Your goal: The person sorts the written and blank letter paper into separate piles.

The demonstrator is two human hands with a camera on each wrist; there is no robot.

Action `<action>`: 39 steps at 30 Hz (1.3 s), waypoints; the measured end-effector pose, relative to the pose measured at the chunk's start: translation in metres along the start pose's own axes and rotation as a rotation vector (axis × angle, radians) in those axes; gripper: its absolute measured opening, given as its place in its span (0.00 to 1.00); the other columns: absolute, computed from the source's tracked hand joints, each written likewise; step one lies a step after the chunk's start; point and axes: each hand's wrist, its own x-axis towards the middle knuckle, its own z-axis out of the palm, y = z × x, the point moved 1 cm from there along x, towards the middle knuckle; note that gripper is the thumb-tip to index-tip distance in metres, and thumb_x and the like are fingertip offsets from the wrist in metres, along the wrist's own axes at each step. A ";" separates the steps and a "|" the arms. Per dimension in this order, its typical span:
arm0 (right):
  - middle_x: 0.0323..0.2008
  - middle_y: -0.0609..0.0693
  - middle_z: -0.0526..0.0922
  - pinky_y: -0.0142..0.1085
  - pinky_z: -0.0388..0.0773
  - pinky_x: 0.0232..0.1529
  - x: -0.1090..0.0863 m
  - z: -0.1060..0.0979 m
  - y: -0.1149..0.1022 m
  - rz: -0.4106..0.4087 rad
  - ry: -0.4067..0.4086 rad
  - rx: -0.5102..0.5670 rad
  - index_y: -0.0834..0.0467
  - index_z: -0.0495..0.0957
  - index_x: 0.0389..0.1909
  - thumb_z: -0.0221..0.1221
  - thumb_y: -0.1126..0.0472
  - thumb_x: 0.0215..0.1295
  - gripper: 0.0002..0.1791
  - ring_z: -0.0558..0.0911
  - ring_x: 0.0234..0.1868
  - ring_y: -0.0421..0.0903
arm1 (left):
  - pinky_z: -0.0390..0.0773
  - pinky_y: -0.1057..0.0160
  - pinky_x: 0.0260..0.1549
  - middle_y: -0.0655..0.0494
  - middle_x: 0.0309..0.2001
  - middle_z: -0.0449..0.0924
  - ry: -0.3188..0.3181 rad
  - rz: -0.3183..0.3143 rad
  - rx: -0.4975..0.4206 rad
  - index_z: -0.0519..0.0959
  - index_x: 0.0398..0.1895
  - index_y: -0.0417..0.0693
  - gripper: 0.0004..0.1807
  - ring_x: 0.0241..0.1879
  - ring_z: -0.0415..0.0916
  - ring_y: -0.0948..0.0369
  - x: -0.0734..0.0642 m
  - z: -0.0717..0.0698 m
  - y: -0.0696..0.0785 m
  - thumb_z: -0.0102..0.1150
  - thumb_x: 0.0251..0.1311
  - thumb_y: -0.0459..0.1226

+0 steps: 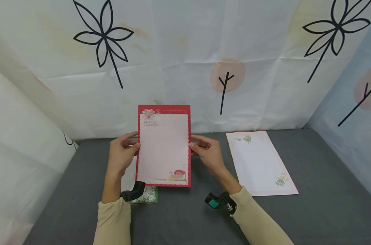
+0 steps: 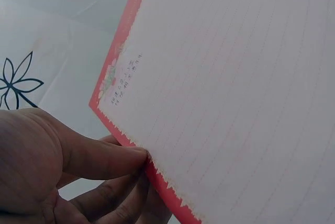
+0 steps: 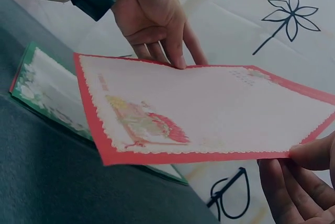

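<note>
A red-bordered sheet of lined letter paper (image 1: 164,149) is held up toward the head camera, tilted above the table. Two short handwritten lines run near its top left, and a printed picture fills its lower right corner. My left hand (image 1: 122,151) pinches the left edge between thumb and fingers. On the opposite edge, my right hand (image 1: 207,151) pinches it the same way. The left wrist view shows the left thumb (image 2: 112,158) pressed on the red border. Partly hidden behind the sheet lies green-bordered paper (image 1: 150,195) on the table.
To the right, a white sheet with green plant prints (image 1: 262,163) lies on the dark grey table (image 1: 314,163). A white cloth backdrop (image 1: 179,51) with flower and tree drawings hangs behind. A thin black cable (image 1: 68,140) shows at the table's far left corner.
</note>
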 end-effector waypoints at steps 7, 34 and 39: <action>0.40 0.71 0.85 0.38 0.85 0.36 0.002 0.015 0.008 0.032 -0.006 0.034 0.74 0.80 0.55 0.62 0.75 0.66 0.17 0.87 0.32 0.42 | 0.78 0.74 0.34 0.33 0.53 0.81 0.051 -0.059 0.067 0.75 0.68 0.41 0.23 0.43 0.82 0.52 0.001 -0.008 -0.002 0.56 0.70 0.28; 0.37 0.67 0.87 0.51 0.85 0.36 -0.006 0.072 0.030 0.146 -0.047 0.009 0.70 0.82 0.53 0.64 0.71 0.66 0.16 0.88 0.31 0.61 | 0.68 0.59 0.17 0.40 0.38 0.80 0.073 -0.232 0.395 0.77 0.64 0.37 0.28 0.25 0.70 0.53 -0.002 -0.040 -0.016 0.46 0.58 0.28; 0.37 0.66 0.87 0.51 0.85 0.36 -0.005 0.081 0.036 0.149 -0.057 -0.042 0.70 0.82 0.54 0.65 0.71 0.65 0.17 0.87 0.30 0.63 | 0.65 0.59 0.16 0.43 0.34 0.77 0.080 -0.277 0.436 0.77 0.64 0.38 0.28 0.23 0.67 0.54 -0.001 -0.039 -0.018 0.45 0.60 0.29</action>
